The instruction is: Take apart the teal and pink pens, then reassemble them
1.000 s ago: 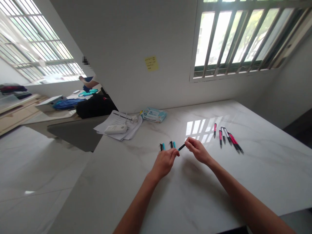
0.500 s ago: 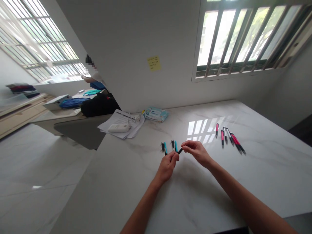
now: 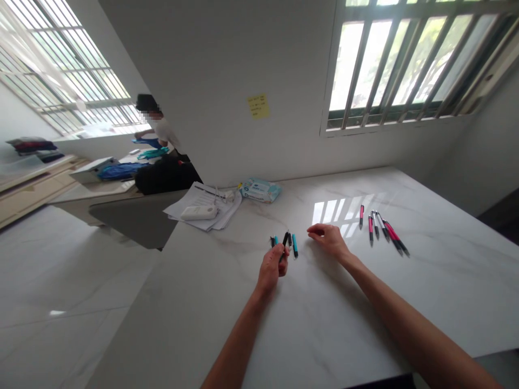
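Note:
My left hand (image 3: 273, 268) is closed around a slim black pen (image 3: 285, 238), whose upper end sticks up past the thumb. On the tabletop just beyond it lie a blue pen barrel (image 3: 294, 245) and a black pen part (image 3: 290, 239). Another blue barrel (image 3: 276, 240) and a dark clip-like piece (image 3: 272, 242) are partly hidden behind my left hand. My right hand (image 3: 329, 240) hovers low over the table to the right, apart from the pen. Its thumb and fingertips are pinched together; anything between them is too small to make out.
Several pink and silver pens (image 3: 377, 226) lie at the right. Farther back are a wet-wipe pack (image 3: 260, 190) and papers (image 3: 227, 216) under a white power strip (image 3: 199, 212). A yellow note (image 3: 258, 106) is on the wall. At far left, a person (image 3: 162, 129) handles blue cloth.
My right hand has come away from the black pen, rightward and slightly up. My left hand has shifted a little left and turned the pen more upright. The person at the back leans more into view.

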### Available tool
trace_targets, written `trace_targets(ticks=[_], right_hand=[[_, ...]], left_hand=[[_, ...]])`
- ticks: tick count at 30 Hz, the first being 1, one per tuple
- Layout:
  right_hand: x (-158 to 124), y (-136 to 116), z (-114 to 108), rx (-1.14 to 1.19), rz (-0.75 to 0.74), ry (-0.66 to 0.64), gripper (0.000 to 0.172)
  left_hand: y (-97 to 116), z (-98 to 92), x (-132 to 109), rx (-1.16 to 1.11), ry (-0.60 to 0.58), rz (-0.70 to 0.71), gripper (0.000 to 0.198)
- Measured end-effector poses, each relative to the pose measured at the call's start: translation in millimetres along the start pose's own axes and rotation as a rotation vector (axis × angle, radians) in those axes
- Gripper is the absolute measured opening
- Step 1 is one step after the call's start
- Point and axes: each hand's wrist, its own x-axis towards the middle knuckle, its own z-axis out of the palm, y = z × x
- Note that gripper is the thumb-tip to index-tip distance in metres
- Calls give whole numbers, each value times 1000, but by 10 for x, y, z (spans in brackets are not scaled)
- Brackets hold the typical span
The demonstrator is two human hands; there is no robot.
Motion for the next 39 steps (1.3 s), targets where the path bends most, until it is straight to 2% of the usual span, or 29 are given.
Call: trace_targets(ticks=[4, 9, 14, 17, 20, 23, 24, 25, 28, 30, 33, 36, 39], right_hand=[[146, -27, 157, -130, -104, -18, 21], [191, -43, 269, -201, -114, -37, 21], [164, -28, 211, -197, -79, -46, 20], [115, -138, 112, -158, -101, -60, 19], [-13, -366, 16, -69, -141, -119, 11], [-182, -597, -17, 135, -120, -414, 20], [-231, -649, -7, 181, -102, -468, 26], [-271, -684, 14, 211, -80, -486, 33], [-338, -700, 106, 226, -28, -420, 49], [-353, -678, 154, 228, -14, -369, 55], [-367, -670, 149, 263, -33, -325, 53], [-365, -705, 69, 353, -54, -377, 40], [-344, -736, -11, 501, -34, -452, 29]], left_hand=[[42, -1, -5, -48, 11, 30, 45], [33, 13, -8, -29, 3, 55, 45], [26, 21, -8, 30, 41, 61, 48], [5, 27, -6, 94, 45, 91, 49], [-31, 29, -24, 256, 78, 163, 45], [-63, 44, -76, 537, 130, 250, 38], [-72, 57, -99, 637, 137, 273, 36], [-82, 73, -122, 727, 137, 290, 34], [-119, 139, -173, 876, 99, 312, 27], [-142, 180, -183, 876, 65, 309, 28], [-161, 218, -170, 753, -13, 246, 38], [-166, 240, -154, 504, -78, 142, 48], [-160, 264, -150, 313, -67, 85, 51]])
